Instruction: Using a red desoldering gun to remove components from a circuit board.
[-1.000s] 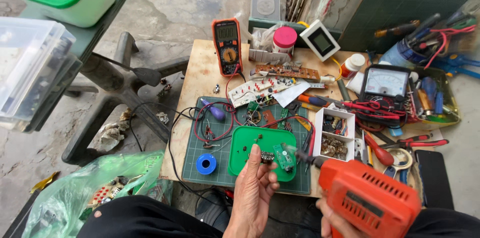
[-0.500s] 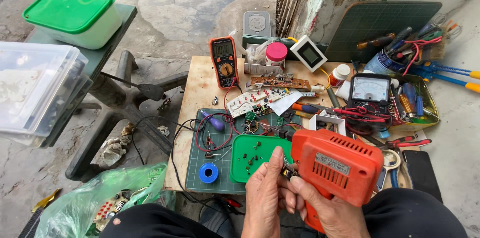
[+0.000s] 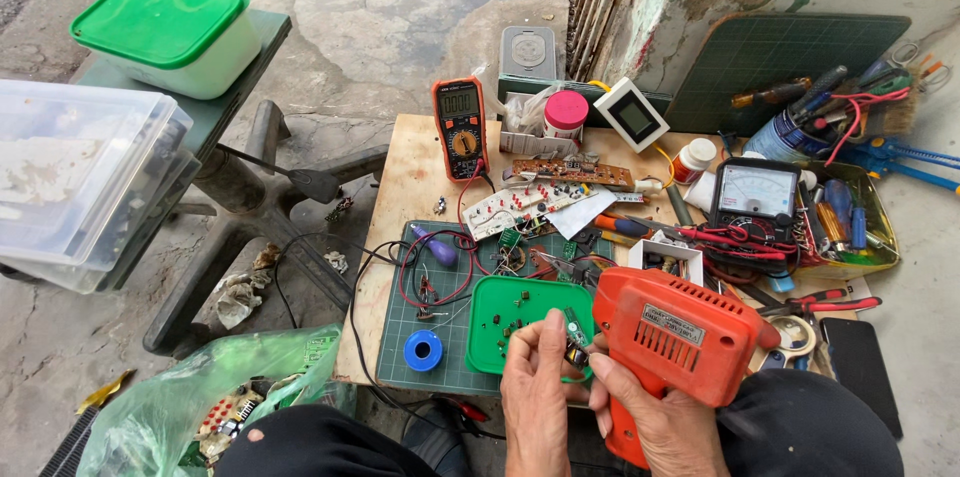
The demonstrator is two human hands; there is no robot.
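Observation:
My right hand [image 3: 655, 415] grips the handle of an orange electric drill [image 3: 678, 329], held over my lap at the near edge of a small wooden table [image 3: 415, 162]. Pressed against the drill's front end, my left hand [image 3: 537, 392] pinches a small dark part [image 3: 575, 329] at the chuck. Just beyond my fingers lies a green plastic tray [image 3: 495, 312] with a few tiny components. The tray rests on a green cutting mat [image 3: 402, 337] beside a blue solder spool [image 3: 423, 349].
The table carries an orange multimeter [image 3: 459, 125], circuit boards [image 3: 573, 172], an analogue meter [image 3: 756, 193], a tangle of wires and a tool tray [image 3: 850, 217]. Clear bins [image 3: 80, 177] and a green-lidded box [image 3: 165, 29] stand left. A green bag [image 3: 215, 387] lies near my knee.
The drill has come up from low right to the centre. My left hand left the green tray and closed in on the drill's front, where both hands now meet.

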